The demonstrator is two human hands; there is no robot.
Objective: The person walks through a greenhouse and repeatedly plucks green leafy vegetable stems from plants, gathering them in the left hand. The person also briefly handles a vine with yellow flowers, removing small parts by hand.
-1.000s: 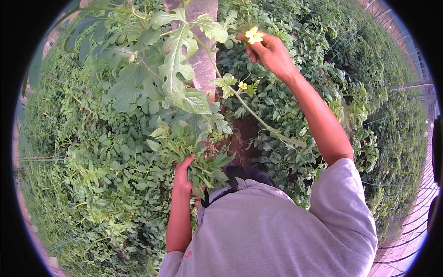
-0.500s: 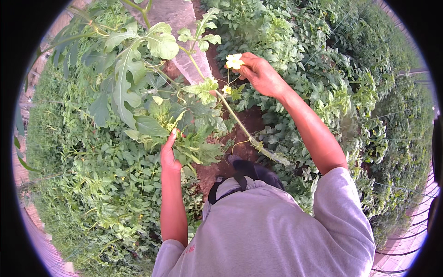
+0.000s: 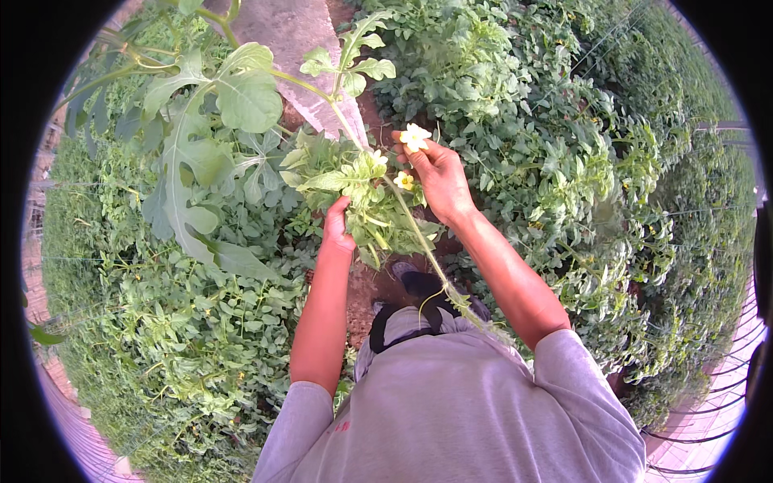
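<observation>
My left hand (image 3: 339,226) is closed round a bunch of green leafy shoots (image 3: 378,217); their pale stem ends point down toward me. Between the fingertips of my right hand (image 3: 439,175) is a pale yellow flower (image 3: 415,138), its petals spread. A smaller yellow flower (image 3: 404,180) sits just below it, beside the bunch. A long hairy vine stem (image 3: 421,240) slants from the upper left, passes between my hands and drops toward my waist. Lobed leaves (image 3: 251,99) of the vine hang at the upper left. The fingers of my left hand are partly hidden by foliage.
Dense leafy plants (image 3: 201,346) grow on my left, and more plants (image 3: 596,193) on my right. A narrow strip of brown soil runs between them under my feet. A pale grey path (image 3: 298,32) lies ahead. Thin strings cross the plants on the right.
My left hand has moved up and to the right with the bunch, now close to the flowers. My right hand has come down slightly, still holding the flower.
</observation>
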